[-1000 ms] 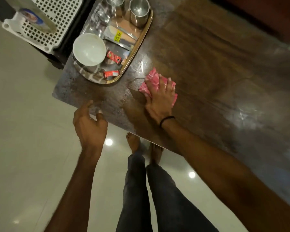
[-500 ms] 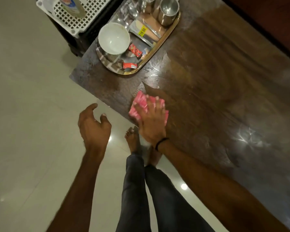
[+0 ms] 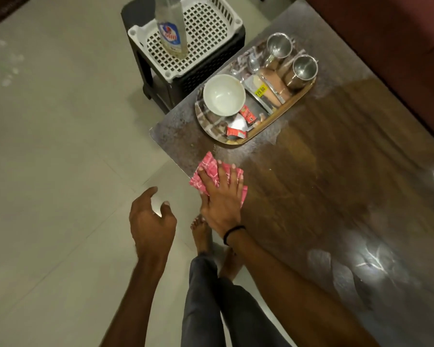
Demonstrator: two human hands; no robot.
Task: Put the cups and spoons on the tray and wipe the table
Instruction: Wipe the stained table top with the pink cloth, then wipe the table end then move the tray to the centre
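The right hand [image 3: 219,204] lies flat, fingers spread, pressing a pink checked cloth [image 3: 212,169] onto the table [image 3: 336,184] at its near edge, close to the corner. Part of the cloth overhangs that edge. The left hand [image 3: 152,221] hangs off the table over the floor [image 3: 60,171], fingers loosely curled and holding nothing, just beside the table edge.

Directly ahead of the right hand, toward the far corner, stands the tray [image 3: 290,108], its long axis running diagonally away to the right. It carries two steel cups [image 3: 303,71], a white bowl [image 3: 223,95], spoons [image 3: 253,63] and small red packets [image 3: 246,113]. No cups or spoons are seen loose on the table, so the loading step appears complete.

A dull, filmy band lies on the table between cloth and tray and round the corner; the surface to the right shows darker. In judgement, wiping is under way, and the unwiped strip lies forward of the right hand, which is the nearer one. Beyond the table, a bottle [image 3: 172,28] stands in a white basket [image 3: 211,28].
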